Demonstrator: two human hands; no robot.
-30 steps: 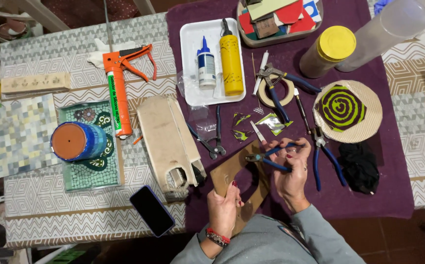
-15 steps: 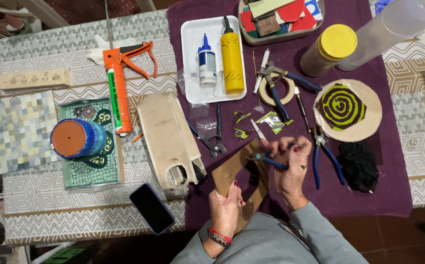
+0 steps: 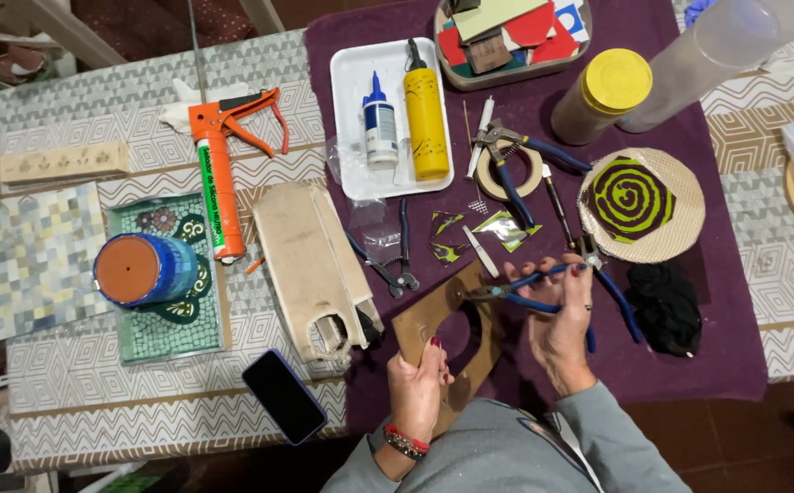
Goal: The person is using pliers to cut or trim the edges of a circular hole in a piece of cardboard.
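My left hand (image 3: 418, 385) grips the near edge of a brown curved wooden piece (image 3: 433, 315) that lies on the purple cloth (image 3: 689, 356). My right hand (image 3: 557, 315) holds blue-handled pliers (image 3: 517, 289) by the handles, jaws pointing left over the top of the wooden piece. A second pair of blue-handled pliers (image 3: 611, 292) lies just right of that hand. Small shards of green and dark glass (image 3: 497, 228) lie a little beyond the wooden piece.
A white tray (image 3: 351, 100) holds a blue-capped glue bottle (image 3: 380, 123) and a yellow bottle (image 3: 426, 110). An orange caulking gun (image 3: 219, 155), a blue pot (image 3: 141, 269), a phone (image 3: 284, 395), a spiral mosaic disc (image 3: 639, 203), a yellow-lidded jar (image 3: 602, 94) and a tile box (image 3: 515, 36) surround.
My right hand has shifted slightly right and lifted with the pliers. The left hand and the wooden piece stay in place. The view has drifted a little.
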